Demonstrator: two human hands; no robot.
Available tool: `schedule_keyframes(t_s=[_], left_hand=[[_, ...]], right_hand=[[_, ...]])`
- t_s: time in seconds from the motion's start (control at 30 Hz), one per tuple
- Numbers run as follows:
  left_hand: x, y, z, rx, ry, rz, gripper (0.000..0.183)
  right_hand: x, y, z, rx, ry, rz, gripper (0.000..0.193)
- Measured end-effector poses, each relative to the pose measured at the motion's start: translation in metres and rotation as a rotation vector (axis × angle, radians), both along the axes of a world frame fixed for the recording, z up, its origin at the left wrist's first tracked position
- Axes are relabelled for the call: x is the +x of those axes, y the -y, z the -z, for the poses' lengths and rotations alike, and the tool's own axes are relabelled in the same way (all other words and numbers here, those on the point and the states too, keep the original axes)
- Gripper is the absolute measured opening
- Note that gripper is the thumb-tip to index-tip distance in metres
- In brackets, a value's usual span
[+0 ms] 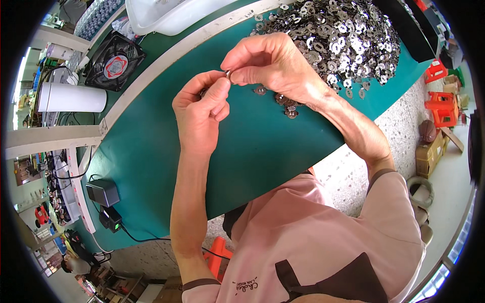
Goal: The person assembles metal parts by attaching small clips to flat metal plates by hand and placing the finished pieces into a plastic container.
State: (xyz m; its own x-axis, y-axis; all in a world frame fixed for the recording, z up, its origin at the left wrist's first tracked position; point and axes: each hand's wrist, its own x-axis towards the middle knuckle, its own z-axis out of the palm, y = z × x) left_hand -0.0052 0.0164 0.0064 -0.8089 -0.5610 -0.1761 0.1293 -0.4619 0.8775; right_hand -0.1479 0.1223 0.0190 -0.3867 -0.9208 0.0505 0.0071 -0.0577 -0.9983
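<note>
We recorded: one small metal piece (pixel 228 74), pinched by our left hand (pixel 204 103) and right hand (pixel 273 63) together (its shape mostly hidden), over the green table (pixel 257 146); one heap of shiny metal parts (pixel 348 40), beyond the right hand.

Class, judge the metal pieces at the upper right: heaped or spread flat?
Heaped: the metal pieces overlap in a dense mound, some lying loose at its edge.

Bright light falls across the table (pixel 252 156), glints white off the heap of metal pieces (pixel 348 38) and washes out the floor (pixel 337 174) beside it, while straight lines bow and details soften toward the black fisheye border.
</note>
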Motion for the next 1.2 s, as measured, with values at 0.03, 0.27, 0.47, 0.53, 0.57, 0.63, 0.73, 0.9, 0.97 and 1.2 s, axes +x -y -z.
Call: schedule_keyframes(t_s=[0.03,0.27,0.47,0.53,0.57,0.63,0.73,0.9,0.97,1.2], left_hand=[[-0.001,-0.002,-0.001,-0.001,0.000,0.001,0.010],[-0.001,-0.005,-0.001,-0.177,-0.039,-0.050,0.009],[0.000,-0.003,-0.001,-0.148,-0.003,-0.082,0.007],[0.003,0.003,0.001,0.026,0.008,-0.004,0.010],[0.004,0.006,-0.002,0.055,-0.007,0.020,0.011],[0.005,0.012,0.002,0.140,-0.082,0.040,0.011],[0.004,0.016,0.002,0.283,-0.181,0.076,0.011],[0.004,0.015,0.003,0.409,-0.184,0.066,0.009],[0.005,0.018,0.007,0.405,-0.185,0.068,0.008],[0.003,0.013,0.005,0.302,-0.166,0.079,0.016]], right_hand=[[0.001,0.000,0.001,-0.064,-0.043,0.004,0.013],[0.005,0.002,0.003,-0.142,-0.127,0.037,0.013],[0.002,0.002,0.005,-0.134,-0.240,0.039,0.016],[-0.004,-0.003,-0.002,-0.115,-0.260,0.012,0.020],[-0.009,-0.005,-0.004,-0.030,-0.393,-0.016,0.023],[-0.019,-0.012,-0.013,0.189,-0.627,-0.097,0.031],[-0.020,-0.016,-0.010,0.200,-0.871,-0.135,0.031],[-0.016,-0.013,-0.001,0.331,-0.945,-0.175,0.017],[-0.015,-0.013,0.000,0.306,-0.969,-0.155,0.015],[-0.011,-0.012,0.005,0.216,-0.961,-0.108,0.012]])
